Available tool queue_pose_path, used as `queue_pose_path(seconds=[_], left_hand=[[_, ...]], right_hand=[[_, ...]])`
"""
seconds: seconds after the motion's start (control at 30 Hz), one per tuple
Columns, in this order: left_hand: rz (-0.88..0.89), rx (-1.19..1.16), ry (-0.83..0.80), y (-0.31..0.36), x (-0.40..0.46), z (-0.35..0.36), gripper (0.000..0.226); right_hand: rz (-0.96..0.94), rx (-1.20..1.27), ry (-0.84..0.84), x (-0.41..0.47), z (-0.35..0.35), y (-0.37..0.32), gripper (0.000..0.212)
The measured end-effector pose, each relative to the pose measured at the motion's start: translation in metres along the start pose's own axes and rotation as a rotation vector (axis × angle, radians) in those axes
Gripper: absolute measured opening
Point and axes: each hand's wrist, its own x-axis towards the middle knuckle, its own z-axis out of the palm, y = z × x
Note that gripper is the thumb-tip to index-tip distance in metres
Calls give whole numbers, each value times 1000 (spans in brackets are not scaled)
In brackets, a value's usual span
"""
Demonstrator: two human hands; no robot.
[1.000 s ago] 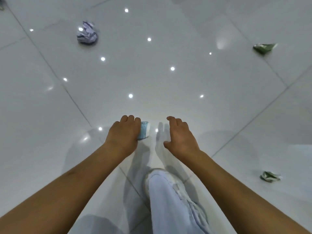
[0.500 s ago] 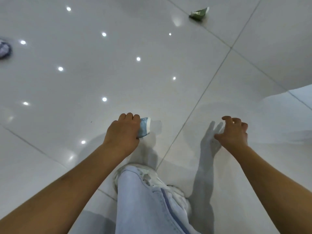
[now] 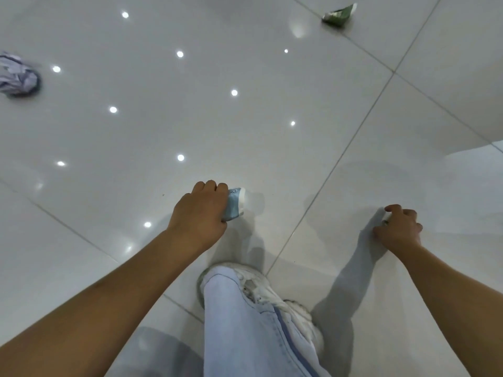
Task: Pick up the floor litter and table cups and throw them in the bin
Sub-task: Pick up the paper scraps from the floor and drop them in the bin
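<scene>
Nearest the camera, a pale denim trouser leg (image 3: pixel 245 322) and a worn white sneaker (image 3: pixel 272 292) are seen planted on the glossy white tiled floor (image 3: pixel 408 159), just below both wrists. Slightly further out, a small blue-and-white paper cup (image 3: pixel 234 204) is gripped by the left hand (image 3: pixel 201 213); the fingers are curled round its body, and only the rim end is seen protruding past the knuckles, held above the floor. To the right of it, well apart, the right hand (image 3: pixel 398 228) is held over the tile with fingers loosely curled and nothing visibly grasped; whether the fingertips touch the floor cannot be told.

Far beyond the left fingers, at the left edge, a crumpled ball of white-and-lilac paper (image 3: pixel 17 76) is seen lying on the tile. Far beyond the right fingers, near the top edge, a flattened green wrapper (image 3: pixel 339 14) lies beside a grout line. No bin is in view.

The cup is judged to be thin, light card, easily crushed if squeezed harder, and easily dropped if the grip is loosened while another piece is reached for. The paper ball looks soft and springy, so it is likely to be gathered readily; the wrapper lies flat and slick against polished tile, so it may be slid away rather than lifted unless an edge is pinched. The shiny floor may also prove slippery underfoot while bending.
</scene>
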Motion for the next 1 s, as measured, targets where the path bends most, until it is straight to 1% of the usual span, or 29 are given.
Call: queue_pose_path(seconds=[0.1,0.17,0.23,0.33,0.43,0.6,0.73,0.87,1.0], left_hand=[[-16,-23,3,-11,-5,4,46],[-43,-30,-13,-17,-9,5,46],[-64,-29,-29,-24,-14,7,47],[-121,-70,-33,-37,-32,0,45],[-204,-133,-19,-49,-66,-23,45],[-439,-302,19,-65,-162,-76,43],[-644,-417,13,-58,-253,-118,38],[-871,-545,10,-29,-344,-158,39],[-1115,-705,69,27,-427,-182,37]], right_hand=[[-49,-66,33,-7,7,-6,39],[-131,-101,48,-13,13,-10,36],[-222,-86,55,-21,16,-21,33],[-385,-69,34,-48,11,-57,32],[-573,-72,-13,-97,-6,-109,33],[-960,-117,-126,-215,-50,-199,28],[-1242,-201,-241,-321,-100,-247,25],[-1449,-302,-363,-416,-153,-260,25],[-1632,-500,-509,-491,-186,-246,27]])
